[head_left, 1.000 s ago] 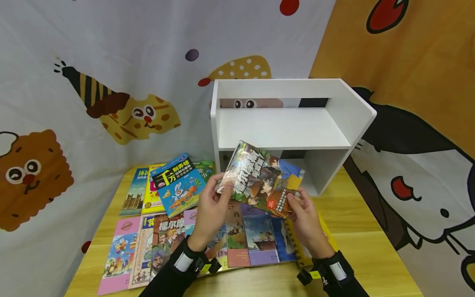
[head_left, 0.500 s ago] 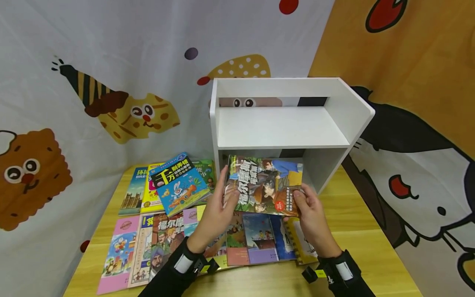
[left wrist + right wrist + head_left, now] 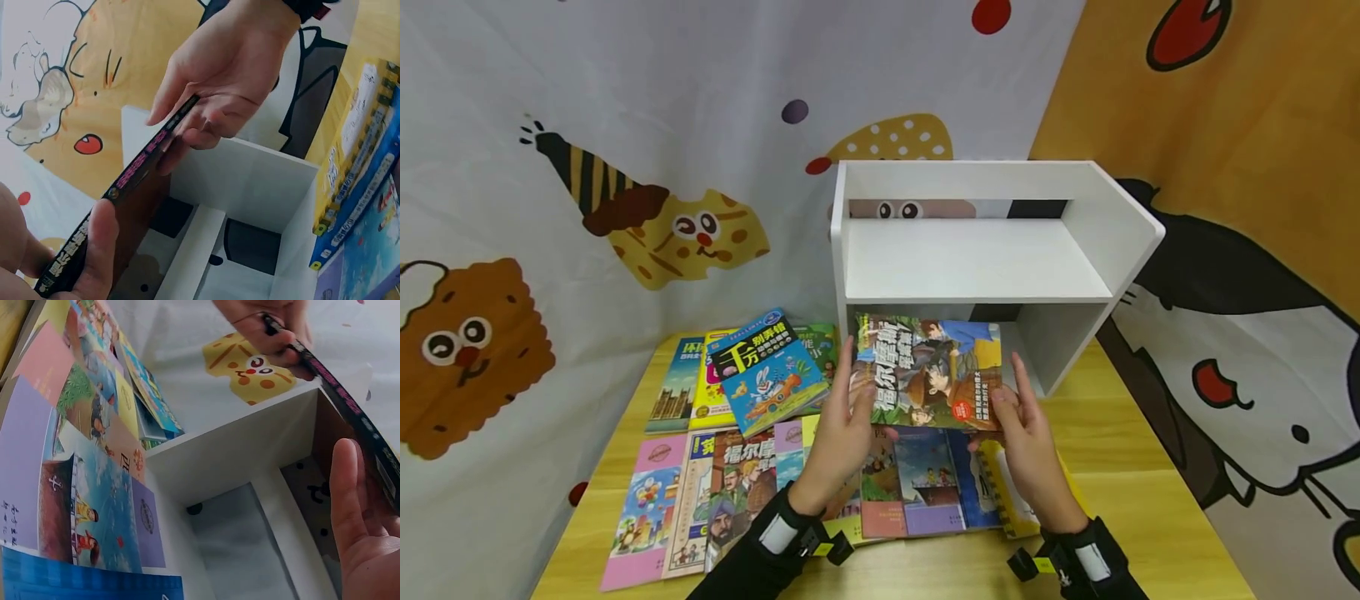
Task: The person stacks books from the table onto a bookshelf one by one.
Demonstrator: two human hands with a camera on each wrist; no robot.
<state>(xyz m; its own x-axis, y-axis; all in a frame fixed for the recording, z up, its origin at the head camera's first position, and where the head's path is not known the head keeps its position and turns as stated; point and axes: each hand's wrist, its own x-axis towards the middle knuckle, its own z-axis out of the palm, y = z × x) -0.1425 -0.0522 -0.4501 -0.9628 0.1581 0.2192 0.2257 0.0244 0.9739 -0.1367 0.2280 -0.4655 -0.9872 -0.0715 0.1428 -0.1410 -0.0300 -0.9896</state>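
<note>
One comic-style book (image 3: 928,371), white lettering on an illustrated cover, held in the air before the lower opening of the white shelf, cover up, spine toward the person. Left hand (image 3: 838,442): holds the book's left end, thumb on the cover. Right hand (image 3: 1033,450): holds the right end between thumb and curled fingers, index finger extended. One white two-tier shelf (image 3: 970,258), standing at the back edge of the wooden table (image 3: 1150,500). Near the table's back left corner: one blue rabbit book (image 3: 771,375), tilted, overlapping a yellow book (image 3: 709,392) and a green book (image 3: 822,346); beside these, a teal book (image 3: 673,387). Along the front edge, an overlapping row: pink book (image 3: 643,517) nearest the front left corner, then cream book (image 3: 688,525), brown book (image 3: 741,492), others partly hidden by the left arm, salmon book (image 3: 882,500), purple book (image 3: 928,492), dark blue book (image 3: 973,483), yellow spiral-bound book (image 3: 1011,492). Black sleeves (image 3: 737,558) on both arms.
</note>
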